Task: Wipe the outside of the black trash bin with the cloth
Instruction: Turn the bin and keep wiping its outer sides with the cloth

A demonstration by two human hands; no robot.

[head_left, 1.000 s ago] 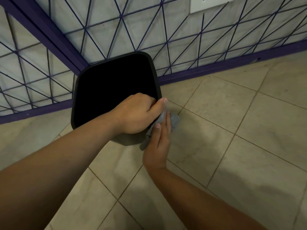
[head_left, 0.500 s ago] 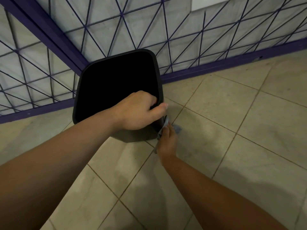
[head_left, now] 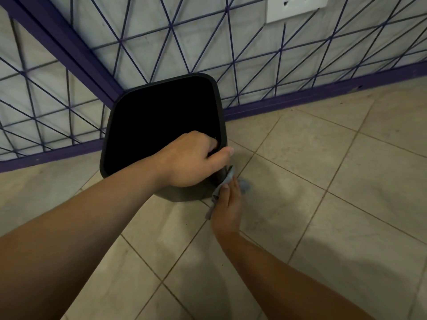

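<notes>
The black trash bin [head_left: 129, 125] stands on the tiled floor in a corner, its dark opening facing up. My left hand [head_left: 191, 159] grips its near right rim, fingers curled inside and thumb along the outside. A grey cloth [head_left: 225, 183] lies against the bin's right outer wall, low down. My right hand [head_left: 227, 207] presses the cloth onto that wall with straight fingers; the cloth's loose end hangs below the hand.
Two walls with a purple geometric line pattern [head_left: 231, 54] and a purple baseboard [head_left: 300, 100] meet right behind the bin. A white wall outlet [head_left: 298, 5] sits up high at the right. Beige floor tiles [head_left: 323, 181] spread to the right and toward me.
My right hand slid down the bin's right side with the cloth, then came slightly back toward me. My left hand kept its grip on the rim.
</notes>
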